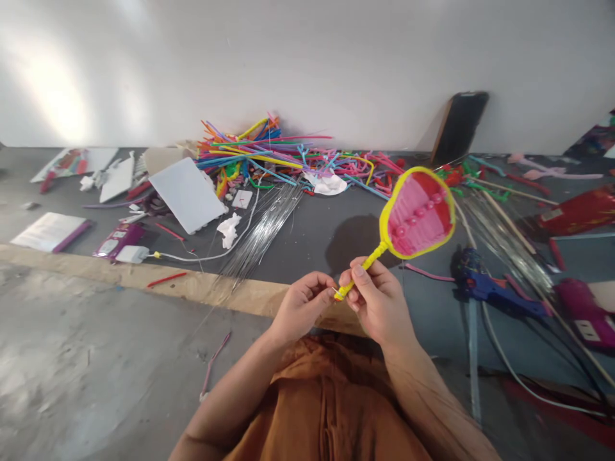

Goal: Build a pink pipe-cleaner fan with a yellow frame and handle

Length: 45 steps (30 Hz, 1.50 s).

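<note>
A paddle-shaped pipe-cleaner craft (417, 214) has a fuzzy yellow rim, a pink inside with a row of pink beads, and a yellow wrapped handle. My right hand (379, 304) is closed around the middle of that handle, holding the craft tilted up to the right above the table edge. At the handle's lower end, my left hand (305, 304) pinches a thin pale strand (337, 291) between thumb and forefinger. What the strand is made of is too small to tell.
A heap of colourful pipe cleaners (269, 153) lies at the back, with thin metal wires (269, 224) before it. A phone (460, 128) leans on the wall. A blue glue gun (500, 291) and cords lie right. A white board (187, 195) and purple power strip (118, 242) sit left.
</note>
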Tool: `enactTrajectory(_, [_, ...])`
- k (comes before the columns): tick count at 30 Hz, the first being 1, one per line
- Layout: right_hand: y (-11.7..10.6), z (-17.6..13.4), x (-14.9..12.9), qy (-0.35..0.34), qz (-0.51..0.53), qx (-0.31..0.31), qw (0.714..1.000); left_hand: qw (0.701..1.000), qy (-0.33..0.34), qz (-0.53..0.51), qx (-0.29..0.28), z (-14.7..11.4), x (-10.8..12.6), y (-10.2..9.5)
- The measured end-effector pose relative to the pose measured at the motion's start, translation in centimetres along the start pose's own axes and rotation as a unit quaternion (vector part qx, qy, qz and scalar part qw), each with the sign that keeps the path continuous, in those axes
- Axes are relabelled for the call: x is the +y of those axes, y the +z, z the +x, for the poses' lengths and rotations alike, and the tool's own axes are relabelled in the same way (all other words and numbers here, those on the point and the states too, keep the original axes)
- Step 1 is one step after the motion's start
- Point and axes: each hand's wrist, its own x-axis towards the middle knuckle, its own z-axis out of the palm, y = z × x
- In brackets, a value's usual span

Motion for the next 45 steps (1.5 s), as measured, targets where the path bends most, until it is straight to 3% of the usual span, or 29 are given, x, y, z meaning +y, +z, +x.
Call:
enactTrajectory(5, [-0.6, -0.3, 0.8, 0.104, -0.045, -0.049, 0.992, 0.994, -0.074, -0.054, -0.054, -2.2, -0.6, -0.6])
enactTrajectory(11, [-0.9, -1.0, 1.6, 0.158, -0.084, -0.074, 0.981, 0.987, -0.094, -0.131, -0.022, -3.7, -2.1, -0.3])
enactTrajectory(15, [-1.7, -2.0, 1.1, 0.146, -0.097, -0.081, 0.981, 0.985, -0.078, -0.155, 0.012, -3.6, -2.0, 0.4])
enactTrajectory(20, [-2.5, -3.9, 0.0, 0.093, -0.145, -0.147, 0.974, 0.984, -0.085, -0.158, 0.009, -3.2, -1.7, 1.2])
enactTrajectory(23, [-2.7, -4.5, -0.1, 0.044, -0.165, -0.129, 0.977, 0.984, -0.108, -0.14, -0.016, -3.1, -1.7, 1.6])
enactTrajectory(28, [-3.1, -4.9, 0.4, 0.02, -0.166, -0.097, 0.981, 0.986, -0.129, -0.094, -0.038, -3.0, -1.8, 2.0])
enactTrajectory(31, [-3.7, -5.2, 0.5, -0.013, -0.191, -0.064, 0.979, 0.992, -0.114, -0.028, -0.036, -2.8, -1.3, 1.9])
enactTrajectory(34, [-4.2, -5.8, 0.2, -0.051, -0.275, -0.052, 0.959, 0.996, -0.086, 0.011, -0.008, -2.3, -0.6, 1.9])
enactTrajectory(38, [-4.5, -6.6, -0.5, -0.08, -0.401, -0.063, 0.91, 0.987, -0.127, -0.012, -0.094, -1.5, 0.1, 2.7])
enactTrajectory(40, [-4.5, -6.9, -0.8, -0.105, -0.432, -0.061, 0.894, 0.982, -0.147, -0.035, -0.111, -1.2, 0.3, 3.3])
enactTrajectory(45, [-4.6, -7.4, -1.1, -0.107, -0.443, -0.016, 0.89, 0.985, -0.136, -0.016, -0.107, -0.5, 1.1, 4.1])
